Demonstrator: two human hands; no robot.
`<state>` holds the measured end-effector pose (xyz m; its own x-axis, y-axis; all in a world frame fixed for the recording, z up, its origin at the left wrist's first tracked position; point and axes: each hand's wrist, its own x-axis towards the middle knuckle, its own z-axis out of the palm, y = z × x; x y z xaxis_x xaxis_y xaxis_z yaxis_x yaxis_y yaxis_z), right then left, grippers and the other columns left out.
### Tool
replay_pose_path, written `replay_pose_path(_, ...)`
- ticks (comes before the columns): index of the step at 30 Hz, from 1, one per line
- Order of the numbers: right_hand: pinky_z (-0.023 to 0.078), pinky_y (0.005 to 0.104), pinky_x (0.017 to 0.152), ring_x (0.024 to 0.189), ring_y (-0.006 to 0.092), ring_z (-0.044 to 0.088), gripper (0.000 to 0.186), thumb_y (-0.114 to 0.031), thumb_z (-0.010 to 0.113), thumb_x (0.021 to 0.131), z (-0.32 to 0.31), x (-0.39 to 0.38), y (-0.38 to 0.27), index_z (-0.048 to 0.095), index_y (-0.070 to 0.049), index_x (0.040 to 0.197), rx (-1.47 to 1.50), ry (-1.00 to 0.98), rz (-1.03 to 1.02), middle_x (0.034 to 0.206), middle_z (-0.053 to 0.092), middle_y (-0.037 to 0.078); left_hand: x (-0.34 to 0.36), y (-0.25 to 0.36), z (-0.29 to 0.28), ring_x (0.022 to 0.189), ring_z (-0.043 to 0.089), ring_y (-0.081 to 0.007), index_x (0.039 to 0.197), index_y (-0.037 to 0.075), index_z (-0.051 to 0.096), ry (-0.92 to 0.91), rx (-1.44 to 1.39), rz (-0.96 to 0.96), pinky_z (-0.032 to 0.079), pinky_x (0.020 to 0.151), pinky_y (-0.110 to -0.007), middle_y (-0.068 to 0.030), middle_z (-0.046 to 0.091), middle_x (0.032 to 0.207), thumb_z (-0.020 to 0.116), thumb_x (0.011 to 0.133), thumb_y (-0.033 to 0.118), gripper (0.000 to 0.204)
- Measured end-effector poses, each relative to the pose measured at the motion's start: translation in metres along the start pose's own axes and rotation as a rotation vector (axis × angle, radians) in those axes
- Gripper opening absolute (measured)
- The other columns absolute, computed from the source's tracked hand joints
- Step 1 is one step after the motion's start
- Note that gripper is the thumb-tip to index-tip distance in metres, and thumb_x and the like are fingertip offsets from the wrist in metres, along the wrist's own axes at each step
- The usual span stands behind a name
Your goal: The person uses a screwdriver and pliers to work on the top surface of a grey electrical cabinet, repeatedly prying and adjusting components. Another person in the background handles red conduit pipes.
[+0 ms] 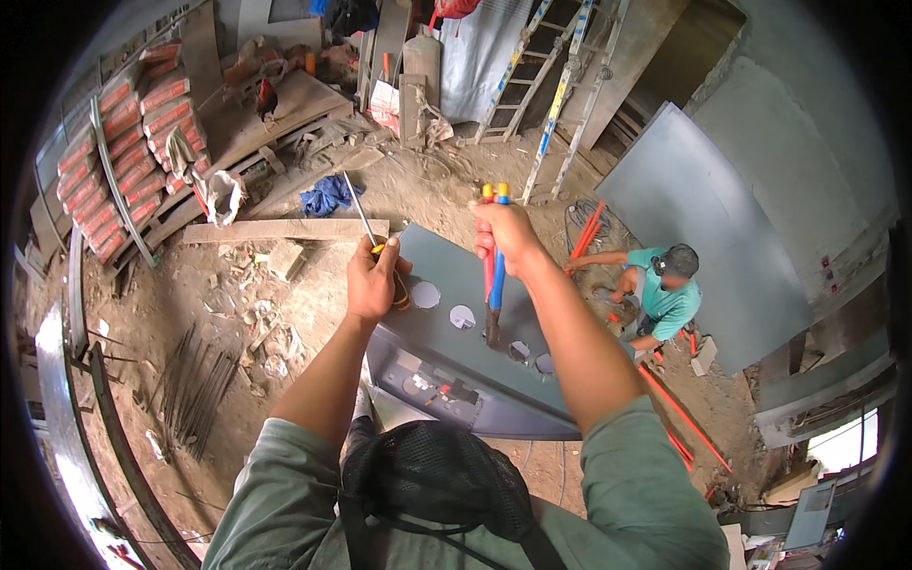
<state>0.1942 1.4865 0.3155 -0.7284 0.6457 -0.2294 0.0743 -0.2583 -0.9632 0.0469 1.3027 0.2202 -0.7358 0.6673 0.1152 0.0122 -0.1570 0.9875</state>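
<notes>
My left hand (372, 280) is closed round the handle of a screwdriver (359, 211); its long metal shaft points up and away. In my right hand (508, 233) I grip a plier-like tool (496, 275) with long red and blue handles and yellow ends. Its dark jaws point down at a grey metal box (432, 256), close to the round holes in its top; I cannot tell whether they touch the metal. Several round holes run in a row across that face. Inside the box's near side, small red and dark pieces (456, 390) lie on a pale surface.
A co-worker (668, 294) in a teal shirt crouches at the right, near orange pipes (684, 418) and a large grey sheet (708, 228). Ladders (560, 85) lean at the back. Stacked bags (123, 142), a plank (285, 230) and thin rods (198, 389) are on the left.
</notes>
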Motion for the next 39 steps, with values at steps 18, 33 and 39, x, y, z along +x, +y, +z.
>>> replay_pose_path(18,0.049,0.0334,0.061,0.066,0.0106,0.049,0.016,-0.016,0.064,0.106,-0.015,-0.133,0.011,0.051,-0.012,0.097,0.172,0.011,-0.618,0.075,0.047,-0.002,0.002,-0.007,-0.003,0.068,0.068,-0.0144,0.108,0.0,0.061,0.014,-0.054,-0.023,0.054,0.064,-0.028,-0.0105,0.073,0.077,0.062,0.109,0.029,0.028)
replay_pose_path(33,0.047,0.0372,0.076,0.081,0.0142,0.048,0.012,-0.015,0.061,0.108,-0.037,-0.186,0.053,0.05,-0.011,0.111,0.224,-0.126,-0.875,0.089,0.045,-0.001,-0.002,-0.018,-0.001,0.085,0.074,-0.0211,0.107,-0.002,0.059,-0.022,0.049,0.111,0.057,0.084,-0.032,-0.0141,0.075,0.083,0.06,0.111,0.027,0.029)
replay_pose_path(39,0.044,0.0313,0.063,0.061,0.0071,0.041,0.017,-0.021,0.065,0.105,-0.046,-0.076,0.008,0.053,-0.014,0.097,0.198,-0.006,-0.409,0.073,0.042,-0.007,0.005,-0.025,0.011,0.093,0.075,-0.0225,0.108,-0.003,0.061,-0.093,0.07,0.061,0.057,0.088,-0.034,-0.0156,0.077,0.086,0.059,0.11,0.028,0.031)
